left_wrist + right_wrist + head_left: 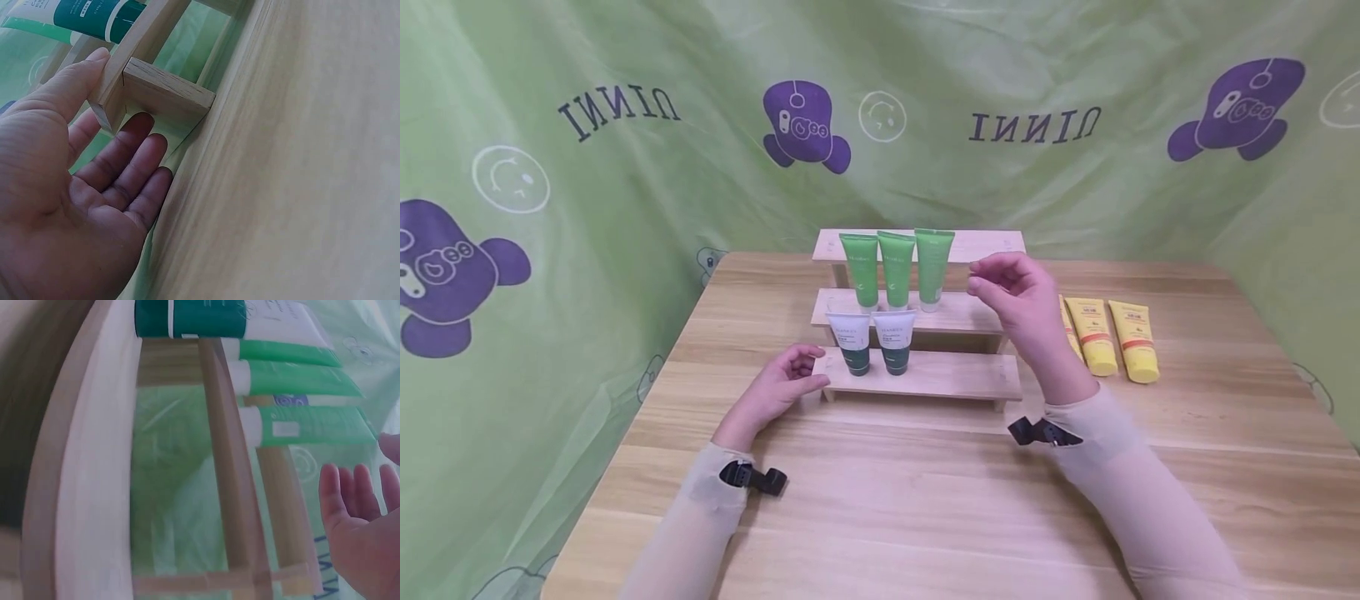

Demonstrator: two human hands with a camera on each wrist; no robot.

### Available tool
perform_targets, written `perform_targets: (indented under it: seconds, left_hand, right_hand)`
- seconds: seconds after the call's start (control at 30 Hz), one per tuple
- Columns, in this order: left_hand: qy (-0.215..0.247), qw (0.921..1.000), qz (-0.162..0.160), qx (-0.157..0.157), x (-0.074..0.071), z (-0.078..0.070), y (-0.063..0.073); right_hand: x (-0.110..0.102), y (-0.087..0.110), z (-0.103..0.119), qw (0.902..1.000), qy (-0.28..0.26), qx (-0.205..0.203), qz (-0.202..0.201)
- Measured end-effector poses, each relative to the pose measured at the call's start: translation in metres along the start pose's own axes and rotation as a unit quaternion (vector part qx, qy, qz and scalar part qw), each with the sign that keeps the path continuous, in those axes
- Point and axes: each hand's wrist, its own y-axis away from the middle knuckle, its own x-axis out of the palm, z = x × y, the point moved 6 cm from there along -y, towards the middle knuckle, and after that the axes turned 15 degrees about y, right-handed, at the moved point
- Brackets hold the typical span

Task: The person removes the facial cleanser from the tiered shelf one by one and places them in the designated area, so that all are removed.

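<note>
A three-step wooden display stand point(955, 373) stands on the table. My left hand point(782, 382) holds the left end of its lowest step, thumb point(94, 69) at the front edge and the other fingers around the end. Two white-and-dark-green tubes point(895, 342) stand upright on this step. On the middle step are three green tubes, the rightmost green tube point(932, 271) slightly apart from the others. My right hand point(1018, 304) hovers just right of that tube, fingers loosely bent with nothing between them. In the right wrist view, its fingertips are close to the tube's point(319, 425) end.
Several yellow tubes point(1093, 337) lie on the wooden table point(925, 500) to the right of the stand, one partly hidden by my right hand. The top step point(985, 243) rises behind the green tubes. A green printed curtain point(925, 50) hangs around the table's back and sides.
</note>
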Motion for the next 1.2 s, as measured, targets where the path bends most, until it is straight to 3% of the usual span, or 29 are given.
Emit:
perform_targets:
  seconds: [0.1, 0.27, 0.4, 0.67, 0.9, 1.2]
  left_hand:
    - [0.000, 1.0000, -0.002, 0.003, 0.000, 0.000, 0.000]
    - [-0.001, 1.0000, -0.004, -0.004, 0.000, 0.003, 0.000]
    - [0.001, 0.9999, -0.002, -0.013, 0.001, 0.003, 0.001]
    - [-0.001, 1.0000, 0.008, -0.003, 0.012, -0.026, 0.009]
    - [-0.001, 1.0000, 0.005, -0.005, 0.003, 0.000, -0.001]
    - [-0.003, 1.0000, 0.002, 0.008, 0.001, -0.002, -0.001]
  right_hand:
    - [0.010, -0.005, -0.004, 0.9999, 0.004, -0.007, -0.011]
    - [0.022, -0.010, -0.008, 0.9990, -0.033, -0.022, -0.022]
    - [0.029, -0.013, -0.013, 0.9992, -0.031, -0.012, -0.023]
    - [0.033, -0.017, -0.020, 0.9994, 0.006, 0.005, -0.034]
    - [0.034, -0.018, -0.023, 0.9987, 0.009, 0.008, -0.049]
    - [0.038, -0.019, -0.025, 0.9978, 0.015, -0.002, -0.065]
